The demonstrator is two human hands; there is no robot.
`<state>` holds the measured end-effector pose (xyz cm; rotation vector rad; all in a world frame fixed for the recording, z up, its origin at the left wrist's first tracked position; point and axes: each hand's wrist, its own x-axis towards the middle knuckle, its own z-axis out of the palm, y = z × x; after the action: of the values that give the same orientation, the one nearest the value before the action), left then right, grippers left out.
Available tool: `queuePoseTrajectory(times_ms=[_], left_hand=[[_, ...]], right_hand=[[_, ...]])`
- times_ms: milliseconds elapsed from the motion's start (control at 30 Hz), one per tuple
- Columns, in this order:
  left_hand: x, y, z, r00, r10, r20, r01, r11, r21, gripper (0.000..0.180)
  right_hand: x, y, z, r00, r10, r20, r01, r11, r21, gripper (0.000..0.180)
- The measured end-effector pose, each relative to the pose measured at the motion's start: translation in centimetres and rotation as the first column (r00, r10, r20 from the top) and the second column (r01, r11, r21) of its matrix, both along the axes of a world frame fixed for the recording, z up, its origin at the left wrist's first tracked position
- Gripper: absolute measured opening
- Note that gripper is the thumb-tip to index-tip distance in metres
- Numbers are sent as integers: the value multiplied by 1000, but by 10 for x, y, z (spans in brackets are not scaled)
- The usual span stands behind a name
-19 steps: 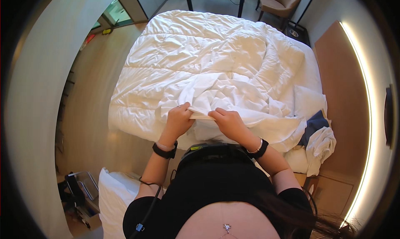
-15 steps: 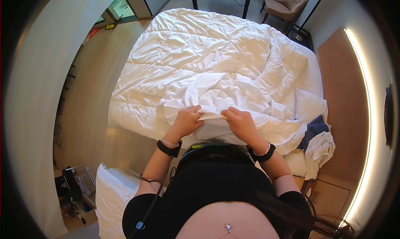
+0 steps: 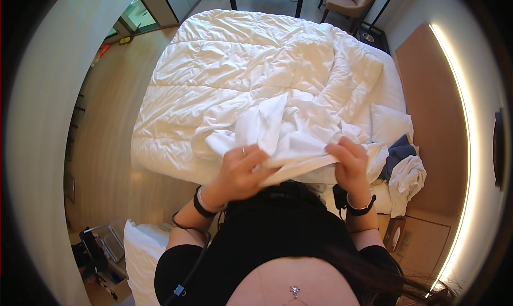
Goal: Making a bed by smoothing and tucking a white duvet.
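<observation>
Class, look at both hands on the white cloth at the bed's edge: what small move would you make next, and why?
Probably draw the two hands apart to pull the held edge taut. The left hand and right hand both grip the bunched edge of a white cloth, which lies crumpled and folded over itself on the duvet; spreading it should show its shape.

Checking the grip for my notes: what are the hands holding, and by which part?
Both the left hand and right hand grip a white sheet along its near edge.
</observation>
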<state>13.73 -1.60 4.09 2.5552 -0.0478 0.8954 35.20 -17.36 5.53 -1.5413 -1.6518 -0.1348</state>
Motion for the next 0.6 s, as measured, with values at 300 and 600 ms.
queuePoseTrajectory(times_ms=[300,600], left_hand=[[18,48,-119,933,193,-303,-176,981,83,7],[7,75,-149,891,312,-330,-332,943,-4,9]], right_hand=[[10,6,-15,996,-89,27,92,985,-149,23],[32,3,-22,981,-188,-41,179,969,-168,20]])
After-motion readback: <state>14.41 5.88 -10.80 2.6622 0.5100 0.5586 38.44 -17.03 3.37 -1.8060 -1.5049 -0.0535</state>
